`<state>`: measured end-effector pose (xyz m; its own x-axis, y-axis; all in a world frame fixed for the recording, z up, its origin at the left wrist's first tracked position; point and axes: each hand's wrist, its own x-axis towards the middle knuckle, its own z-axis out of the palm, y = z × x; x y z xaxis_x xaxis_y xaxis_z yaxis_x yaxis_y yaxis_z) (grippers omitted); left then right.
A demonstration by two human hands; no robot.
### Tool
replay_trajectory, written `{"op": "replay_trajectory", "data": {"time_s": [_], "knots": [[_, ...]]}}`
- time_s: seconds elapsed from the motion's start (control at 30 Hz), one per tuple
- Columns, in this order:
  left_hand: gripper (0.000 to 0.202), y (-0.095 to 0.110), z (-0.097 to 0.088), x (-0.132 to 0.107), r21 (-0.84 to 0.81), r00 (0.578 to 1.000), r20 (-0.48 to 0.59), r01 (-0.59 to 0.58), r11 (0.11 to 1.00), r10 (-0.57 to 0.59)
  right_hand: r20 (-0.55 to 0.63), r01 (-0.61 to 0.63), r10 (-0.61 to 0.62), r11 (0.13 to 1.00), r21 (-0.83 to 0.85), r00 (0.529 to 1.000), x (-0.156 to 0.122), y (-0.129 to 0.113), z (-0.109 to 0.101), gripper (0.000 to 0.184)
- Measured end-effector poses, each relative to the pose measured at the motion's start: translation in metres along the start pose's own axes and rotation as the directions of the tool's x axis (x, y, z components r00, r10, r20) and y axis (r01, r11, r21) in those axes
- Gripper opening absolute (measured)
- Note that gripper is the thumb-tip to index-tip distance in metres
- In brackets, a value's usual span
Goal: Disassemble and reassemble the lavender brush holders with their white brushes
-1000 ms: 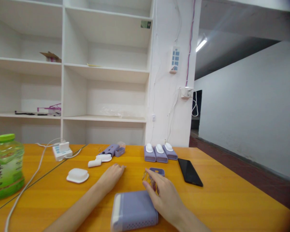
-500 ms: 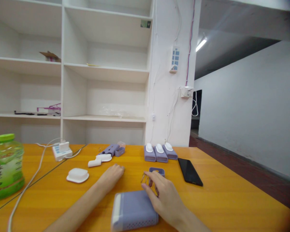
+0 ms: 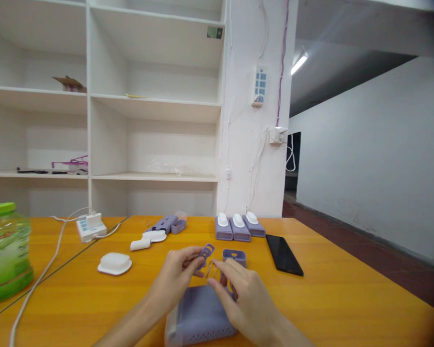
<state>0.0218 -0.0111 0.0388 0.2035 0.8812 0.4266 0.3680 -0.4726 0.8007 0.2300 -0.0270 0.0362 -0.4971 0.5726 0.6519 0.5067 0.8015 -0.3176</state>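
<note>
My left hand pinches a small flat purple plastic piece with openings in it, held up above the table. Close beside it, my right hand is closed on a thin bent metal wire piece between thumb and fingertips. Its exact shape is partly hidden by the fingers. Below both hands lies a purple box-shaped housing with small holes along its front side and a pale left end. Just behind my right hand stands an open purple cup-like part, its lower portion covered by the fingers.
A white domed cover, white parts and purple parts lie left. Purple units with white tops stand at the back; a black phone lies right. A green-capped bottle and white cable are far left.
My left hand has risen off the table and moved right, beside my right hand, now with the purple plastic piece in its fingers. My right hand keeps the wire piece, nearly in place.
</note>
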Motion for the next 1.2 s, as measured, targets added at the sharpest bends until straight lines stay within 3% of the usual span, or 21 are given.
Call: {"op": "replay_trajectory", "data": {"time_s": [0.07,0.17,0.33,0.7,0.87,1.03,1.2], "knots": [[0.037,0.014,0.012,-0.006,-0.208,1.000,0.011,-0.004,0.978,0.006,-0.021,-0.021,0.021,1.000,-0.009,1.000,0.001,0.000,0.000,0.018],[0.035,0.019,0.019,-0.011,-0.433,0.999,0.036,-0.008,0.901,0.026,-0.054,-0.056,0.053,0.997,-0.049,0.997,0.002,0.004,0.000,0.020],[0.034,0.008,0.022,-0.014,-0.467,0.997,0.043,-0.036,0.884,0.063,-0.072,-0.076,0.069,0.991,-0.111,0.995,0.003,0.008,0.000,0.021],[0.035,0.016,0.028,-0.022,-0.246,0.994,-0.007,-0.107,0.963,0.108,-0.068,-0.047,0.036,0.985,-0.168,0.997,0.002,0.004,0.001,0.020],[0.034,0.016,0.028,-0.025,-0.146,0.993,-0.039,-0.117,0.982,0.113,-0.123,-0.072,0.049,0.979,-0.192,0.991,0.004,0.003,0.000,0.025],[0.033,0.010,0.026,-0.028,0.058,0.981,-0.113,-0.155,0.986,0.161,-0.139,-0.103,0.080,0.981,-0.163,0.987,0.004,0.002,0.000,0.023],[0.029,0.023,0.016,-0.032,0.171,0.970,-0.043,-0.229,0.958,0.240,-0.117,-0.122,0.114,0.991,-0.059,0.987,0.002,0.000,-0.001,0.021]]}}
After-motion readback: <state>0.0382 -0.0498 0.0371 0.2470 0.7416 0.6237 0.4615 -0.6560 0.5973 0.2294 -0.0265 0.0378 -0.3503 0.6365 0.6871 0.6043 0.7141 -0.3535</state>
